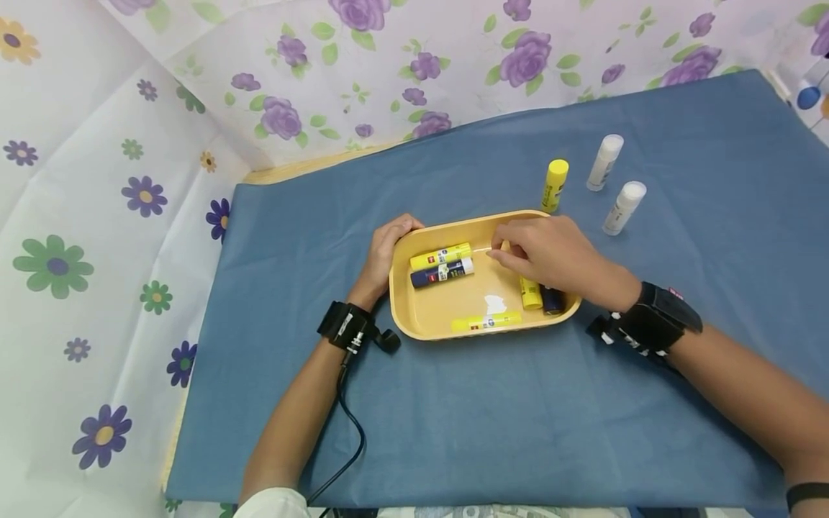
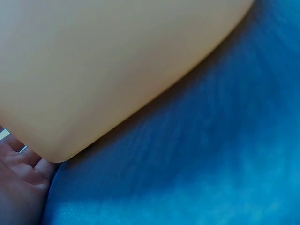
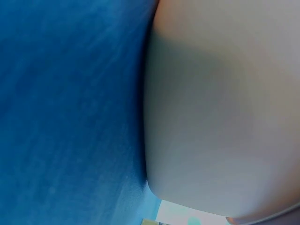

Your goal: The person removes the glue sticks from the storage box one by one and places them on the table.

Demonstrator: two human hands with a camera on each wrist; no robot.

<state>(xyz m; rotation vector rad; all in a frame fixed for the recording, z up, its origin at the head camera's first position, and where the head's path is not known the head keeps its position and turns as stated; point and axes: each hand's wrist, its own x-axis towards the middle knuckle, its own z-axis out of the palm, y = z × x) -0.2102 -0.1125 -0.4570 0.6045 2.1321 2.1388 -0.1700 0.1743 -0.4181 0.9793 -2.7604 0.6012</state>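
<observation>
A yellow plastic box (image 1: 404,306) stands on the blue cloth. My left hand (image 1: 386,252) rests against its left end, fingers at the far left corner; in the left wrist view the palm and fingers (image 2: 23,173) lie beside the box wall (image 2: 117,70). Over the box's right half, my right hand (image 1: 540,248) reaches in with bent fingers; I cannot tell whether they pinch anything. Inside on the left lie a yellow glue stick (image 1: 441,255) and a dark blue glue stick (image 1: 442,273). Another yellow glue stick (image 1: 486,321) lies along the near wall. Partly under my right hand are a yellow glue stick (image 1: 531,293) and a dark blue one (image 1: 553,301).
Behind the box's far right side stands a yellow glue stick (image 1: 555,185). Two white glue sticks (image 1: 605,162) stand upright farther right. Blue cloth (image 1: 453,424) covers the table, with flowered sheets (image 1: 388,72) behind and to the left. A black cable (image 1: 352,432) trails from my left wrist.
</observation>
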